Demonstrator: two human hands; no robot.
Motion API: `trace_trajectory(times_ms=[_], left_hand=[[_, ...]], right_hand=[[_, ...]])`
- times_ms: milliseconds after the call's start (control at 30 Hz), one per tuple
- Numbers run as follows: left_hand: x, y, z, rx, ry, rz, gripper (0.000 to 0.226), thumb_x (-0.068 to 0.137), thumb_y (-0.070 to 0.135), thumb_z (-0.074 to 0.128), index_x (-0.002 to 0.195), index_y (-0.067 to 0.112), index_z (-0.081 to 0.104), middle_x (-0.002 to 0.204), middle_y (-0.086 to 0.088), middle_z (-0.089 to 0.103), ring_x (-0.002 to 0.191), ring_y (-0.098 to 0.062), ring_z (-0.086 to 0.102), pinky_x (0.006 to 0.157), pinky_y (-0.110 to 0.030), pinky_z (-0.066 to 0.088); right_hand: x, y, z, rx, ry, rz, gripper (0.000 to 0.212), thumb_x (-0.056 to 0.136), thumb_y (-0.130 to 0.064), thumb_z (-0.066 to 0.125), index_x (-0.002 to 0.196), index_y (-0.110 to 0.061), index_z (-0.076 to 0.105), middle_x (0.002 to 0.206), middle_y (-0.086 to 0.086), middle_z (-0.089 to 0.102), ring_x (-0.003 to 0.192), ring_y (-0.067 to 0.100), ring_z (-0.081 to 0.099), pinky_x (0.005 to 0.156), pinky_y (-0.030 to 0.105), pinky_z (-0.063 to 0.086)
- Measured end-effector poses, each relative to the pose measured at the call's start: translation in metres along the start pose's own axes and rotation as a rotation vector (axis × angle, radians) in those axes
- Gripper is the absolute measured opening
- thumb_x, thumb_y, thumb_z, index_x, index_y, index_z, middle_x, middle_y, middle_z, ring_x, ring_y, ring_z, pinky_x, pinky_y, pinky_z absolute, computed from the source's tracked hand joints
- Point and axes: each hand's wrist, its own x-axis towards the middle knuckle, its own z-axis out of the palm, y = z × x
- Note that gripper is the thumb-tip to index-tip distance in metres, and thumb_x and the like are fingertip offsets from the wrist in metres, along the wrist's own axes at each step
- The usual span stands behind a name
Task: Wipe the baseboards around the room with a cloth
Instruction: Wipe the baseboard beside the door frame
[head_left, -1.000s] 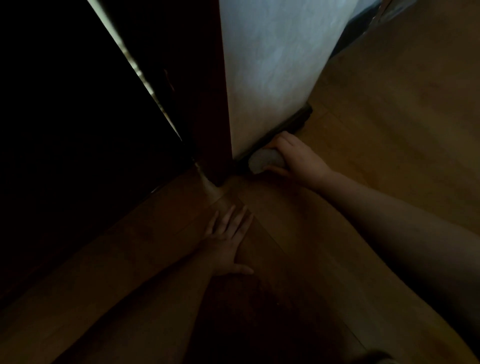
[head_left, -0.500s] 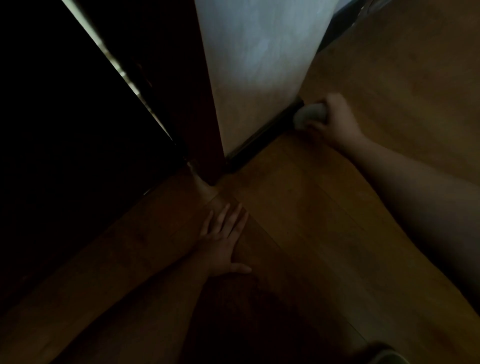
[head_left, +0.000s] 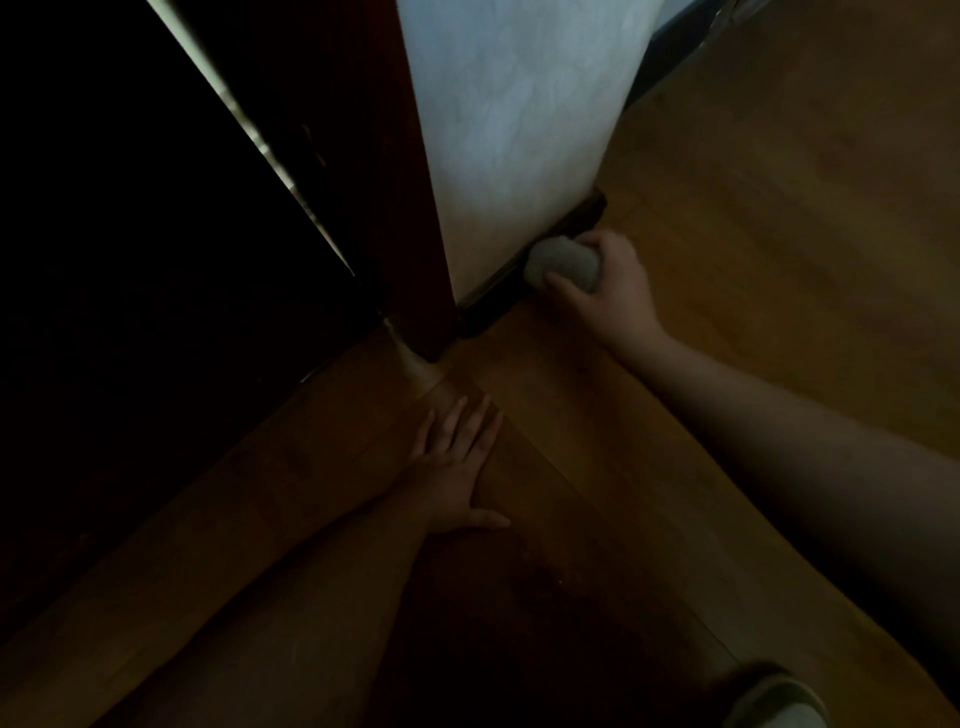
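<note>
Reaching toward frame centre-right, the right hand (head_left: 610, 288) curls around a balled pale cloth (head_left: 563, 262) against the dark baseboard (head_left: 576, 221); the left hand (head_left: 457, 467) lies flat, fingers straight, on smooth wooden floor (head_left: 779, 260).

Right hand (head_left: 615, 288), gripping the balled grey cloth (head_left: 563, 263), has slid back along the dark baseboard (head_left: 524, 278). A second ago it was close to the door-frame corner; half a second ago at the wall's far end; now about midway, cloth pressed to the board. A pale slipper (head_left: 776, 704) has come further into view at lower right.
</note>
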Motion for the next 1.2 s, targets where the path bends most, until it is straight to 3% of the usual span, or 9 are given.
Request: trace_trajectory(times_ms=[167,467,600,733,833,967,1100,1200], left_hand=[[0.0,0.001,0.0,0.018,0.006,-0.013,0.129,0.066,0.095,0.041,0.136,0.031,-0.047,0.141,0.008,-0.056,0.128,-0.015,-0.055,0.097,-0.038,-0.042],[0.001,0.002,0.001,0.024,0.014,-0.02,0.13,0.066,0.095,0.042,0.133,0.032,-0.05,0.142,0.009,-0.057,0.13,-0.015,-0.054,0.097,-0.038,-0.042],[0.002,0.001,0.002,0.018,-0.002,-0.019,0.131,0.066,0.094,0.043,0.135,0.03,-0.048,0.142,0.008,-0.057,0.129,-0.015,-0.055,0.097,-0.039,-0.041],[0.002,0.002,0.003,0.021,-0.009,-0.019,0.13,0.068,0.093,0.044,0.144,0.028,-0.039,0.148,0.006,-0.051,0.135,-0.018,-0.048,0.107,-0.046,-0.03],[0.002,0.001,0.004,0.02,-0.004,-0.015,0.129,0.069,0.092,0.044,0.148,0.026,-0.034,0.151,0.004,-0.048,0.133,-0.018,-0.049,0.101,-0.042,-0.038],[0.001,0.002,0.004,0.014,-0.006,-0.015,0.13,0.069,0.093,0.044,0.148,0.027,-0.036,0.153,0.005,-0.046,0.136,-0.019,-0.047,0.108,-0.047,-0.03],[0.001,0.001,0.005,0.002,0.006,-0.009,0.13,0.068,0.093,0.044,0.141,0.029,-0.042,0.148,0.007,-0.051,0.131,-0.016,-0.052,0.101,-0.041,-0.038],[0.003,0.001,0.006,0.003,0.008,-0.012,0.13,0.068,0.093,0.043,0.14,0.029,-0.043,0.147,0.007,-0.053,0.13,-0.016,-0.053,0.101,-0.042,-0.037]], right_hand=[[-0.035,-0.042,0.033,0.06,-0.113,-0.194,0.046,0.084,-0.032,0.075,0.12,-0.009,0.057,0.113,0.008,0.053,0.099,0.009,0.046,0.079,0.013,0.034],[-0.008,-0.048,0.016,0.061,-0.248,-0.201,0.044,0.084,-0.03,0.076,0.121,-0.012,0.058,0.118,0.009,0.052,0.104,0.018,0.052,0.084,0.02,0.039],[0.009,-0.034,0.001,0.046,-0.229,-0.173,0.043,0.085,-0.029,0.075,0.12,-0.012,0.058,0.12,0.01,0.052,0.104,0.015,0.051,0.085,0.021,0.04],[0.033,-0.013,-0.019,-0.032,-0.207,-0.157,0.043,0.086,-0.03,0.074,0.121,-0.013,0.056,0.122,0.01,0.053,0.108,0.018,0.051,0.086,0.025,0.04],[0.045,0.0,-0.03,-0.016,-0.174,-0.123,0.043,0.086,-0.029,0.073,0.122,-0.013,0.055,0.123,0.009,0.053,0.109,0.017,0.05,0.089,0.03,0.043],[0.055,0.008,-0.036,-0.036,-0.203,-0.125,0.042,0.086,-0.029,0.073,0.121,-0.013,0.054,0.123,0.009,0.052,0.107,0.017,0.05,0.087,0.029,0.042],[0.064,0.018,-0.047,-0.026,-0.112,-0.058,0.044,0.086,-0.027,0.074,0.121,-0.01,0.055,0.122,0.013,0.054,0.105,0.019,0.052,0.083,0.026,0.039],[0.066,0.017,-0.05,-0.042,-0.131,-0.041,0.046,0.085,-0.026,0.074,0.123,-0.009,0.055,0.124,0.014,0.054,0.109,0.023,0.053,0.086,0.028,0.042]])
